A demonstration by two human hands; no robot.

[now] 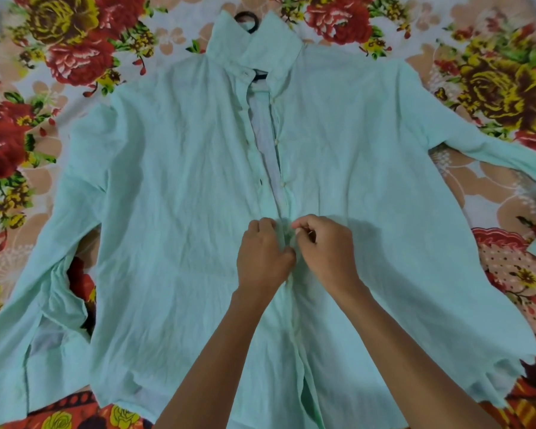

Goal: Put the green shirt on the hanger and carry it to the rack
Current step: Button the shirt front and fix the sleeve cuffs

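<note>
**Trainee:** Where has the person got to?

**Instructor:** The green shirt [174, 187] lies face up on the floral bedsheet [492, 78], sleeves spread. The black hanger [250, 22] is already inside it: its hook pokes out above the collar, and a dark sliver shows at the open neck. The rack is not in view. Both hands meet at the placket [279, 168], about mid-chest. The left hand [262, 255] has its fingers curled, pinching one edge of the front; the right hand [325, 246] pinches the other edge between thumb and fingertips. It looks like buttoning.

**Trainee:** Which button?

**Instructor:** It is hidden under the fingers. Above the hands the front gapes, and its buttons appear undone.

**Trainee:** How should the person do it well?

**Instructor:** Keep both edges level so button meets its own hole, not a neighbour's. Hold the hole side taut and tip the button through edgewise. The cloth is thin and creased, so a hard pull could drag the shoulders off the hanger. One or two fastened buttons probably suffice for carrying.
</note>
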